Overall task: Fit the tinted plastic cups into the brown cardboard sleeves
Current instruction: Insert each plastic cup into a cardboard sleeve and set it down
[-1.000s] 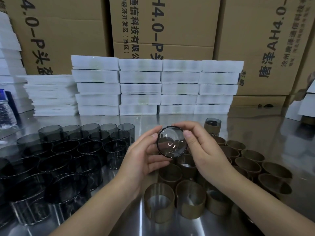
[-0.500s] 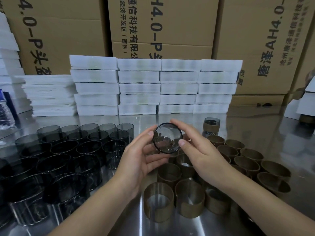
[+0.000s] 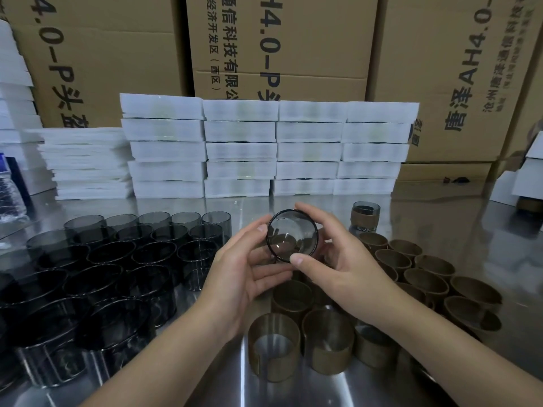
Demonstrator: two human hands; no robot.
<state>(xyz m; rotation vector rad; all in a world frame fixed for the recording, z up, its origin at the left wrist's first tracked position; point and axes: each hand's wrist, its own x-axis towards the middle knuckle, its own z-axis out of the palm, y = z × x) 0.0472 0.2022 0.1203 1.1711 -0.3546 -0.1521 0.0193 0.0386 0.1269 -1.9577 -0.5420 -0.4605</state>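
Above the middle of the shiny metal surface (image 3: pixel 440 221), the left hand (image 3: pixel 244 271) and right hand (image 3: pixel 346 268) close together on one tinted cup (image 3: pixel 292 236), held in the air with its open mouth tipped toward the camera. The left thumb lies against the rim's left edge, with the fingers cupped under the body. The right forefinger arches over the top of the rim and the right thumb presses its lower edge. Whether a sleeve is on this cup cannot be told.

Just below and to the right of the hands stand the empty brown cardboard sleeves (image 3: pixel 327 339), packed close with their open ends up; the nearest shows a split side. Left of the hands is a dense cluster of bare tinted cups (image 3: pixel 117 259), all upright. Beyond the right hand, apart from the rest, one cup already in its sleeve (image 3: pixel 365 217) stands upright. Stacks of white foam trays (image 3: pixel 241 148) line the back of the surface, in front of large printed cartons (image 3: pixel 279 39).
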